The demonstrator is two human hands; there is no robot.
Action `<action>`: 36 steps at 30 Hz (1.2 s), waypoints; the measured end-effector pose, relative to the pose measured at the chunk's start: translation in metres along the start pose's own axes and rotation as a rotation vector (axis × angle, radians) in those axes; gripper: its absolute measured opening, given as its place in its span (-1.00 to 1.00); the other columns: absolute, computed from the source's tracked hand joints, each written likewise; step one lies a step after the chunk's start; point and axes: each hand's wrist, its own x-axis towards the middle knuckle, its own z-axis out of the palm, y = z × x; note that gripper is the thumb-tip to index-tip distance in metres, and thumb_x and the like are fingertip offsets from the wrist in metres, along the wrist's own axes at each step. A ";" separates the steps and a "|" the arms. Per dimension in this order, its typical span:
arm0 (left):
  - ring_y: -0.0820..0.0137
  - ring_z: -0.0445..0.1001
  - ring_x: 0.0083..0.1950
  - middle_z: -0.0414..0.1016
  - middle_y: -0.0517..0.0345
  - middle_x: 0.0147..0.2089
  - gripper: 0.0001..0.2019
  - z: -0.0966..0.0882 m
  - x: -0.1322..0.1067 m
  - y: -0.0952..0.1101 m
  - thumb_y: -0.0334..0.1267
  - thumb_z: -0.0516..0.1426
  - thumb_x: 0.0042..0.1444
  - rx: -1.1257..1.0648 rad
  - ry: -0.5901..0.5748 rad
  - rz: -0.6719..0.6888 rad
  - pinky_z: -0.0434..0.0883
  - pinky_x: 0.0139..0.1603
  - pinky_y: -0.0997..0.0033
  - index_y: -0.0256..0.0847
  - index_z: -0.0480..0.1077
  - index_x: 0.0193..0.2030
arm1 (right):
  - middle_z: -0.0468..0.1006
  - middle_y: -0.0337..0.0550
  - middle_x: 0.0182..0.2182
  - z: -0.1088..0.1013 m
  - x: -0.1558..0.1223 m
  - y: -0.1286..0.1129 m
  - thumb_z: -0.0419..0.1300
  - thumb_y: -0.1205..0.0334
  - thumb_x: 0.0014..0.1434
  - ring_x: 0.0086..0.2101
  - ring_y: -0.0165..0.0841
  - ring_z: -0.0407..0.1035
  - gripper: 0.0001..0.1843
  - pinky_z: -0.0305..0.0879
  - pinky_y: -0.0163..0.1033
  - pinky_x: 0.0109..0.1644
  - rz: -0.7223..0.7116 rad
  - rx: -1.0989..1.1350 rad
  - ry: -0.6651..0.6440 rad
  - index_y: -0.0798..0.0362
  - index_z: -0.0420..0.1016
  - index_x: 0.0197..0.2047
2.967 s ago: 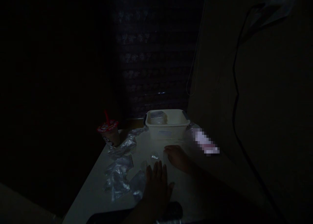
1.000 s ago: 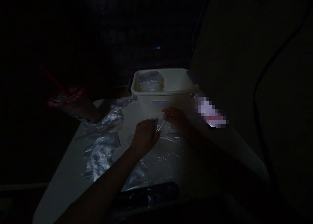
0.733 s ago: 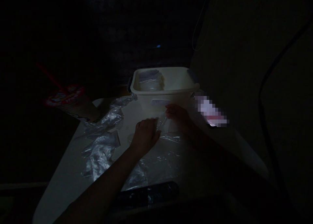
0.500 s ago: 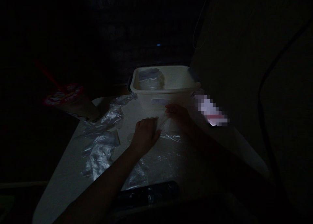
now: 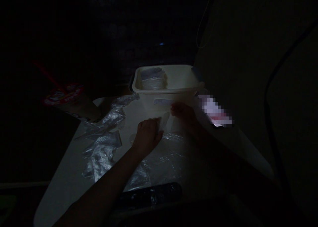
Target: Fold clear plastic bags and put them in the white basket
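Observation:
In the dim light, my left hand [image 5: 148, 134] rests over the white table with its fingers curled on a piece of clear plastic [image 5: 164, 119]. The thin, translucent plastic stands up from that hand toward the right. My right hand [image 5: 184, 115] is just right of the plastic, in front of a white plastic tub [image 5: 146, 99]. Its fingertips look pressed together, but it is too dark to tell what is between them. Inside the tub, at its left, lies a clear-wrapped bundle [image 5: 154, 81]. More clear plastic film [image 5: 171, 160] lies flat under and nearer than my hands.
A lidded drink cup [image 5: 81, 106] with a red straw leans at the left. Crumpled clear plastic [image 5: 101, 157] covers the table's left side. A dark, shiny long object [image 5: 151, 195] lies along the near edge. A blurred-out bright phone-like object [image 5: 215, 111] sits right of the tub.
My right hand has drawn slightly right, away from the clear plastic, which now stands more narrowly by my left hand. The left hand has hardly moved.

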 end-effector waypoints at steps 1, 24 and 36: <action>0.23 0.22 -0.09 0.29 -0.02 -0.11 -0.59 0.000 0.000 0.000 -0.20 -0.03 0.02 -0.005 0.003 -0.003 0.17 -0.09 0.22 -0.32 0.08 0.01 | 0.41 -0.26 -0.51 0.000 0.000 0.000 0.20 0.18 -0.28 -0.48 -0.48 0.31 -0.69 0.27 -0.30 -0.38 -0.001 0.004 0.007 0.09 0.36 -0.37; 0.26 0.00 0.17 0.05 -0.09 0.16 -0.62 -0.001 -0.003 0.003 -0.18 -0.18 0.13 0.119 -0.132 0.089 0.00 0.07 0.08 -0.26 0.08 0.07 | 0.36 -0.36 -0.70 0.006 -0.007 -0.017 0.16 0.26 -0.22 -0.63 -0.52 0.26 -0.87 0.22 -0.35 -0.50 0.048 -0.076 -0.025 0.10 0.35 -0.50; 0.30 0.05 0.14 0.15 0.02 0.12 -0.62 -0.008 -0.001 0.003 -0.19 -0.22 0.15 0.074 -0.097 0.025 0.00 0.08 0.15 -0.22 0.09 0.07 | 0.35 -0.37 -0.72 0.007 -0.009 -0.021 0.16 0.29 -0.24 -0.65 -0.54 0.24 -0.88 0.20 -0.37 -0.52 0.054 -0.038 -0.035 0.13 0.35 -0.52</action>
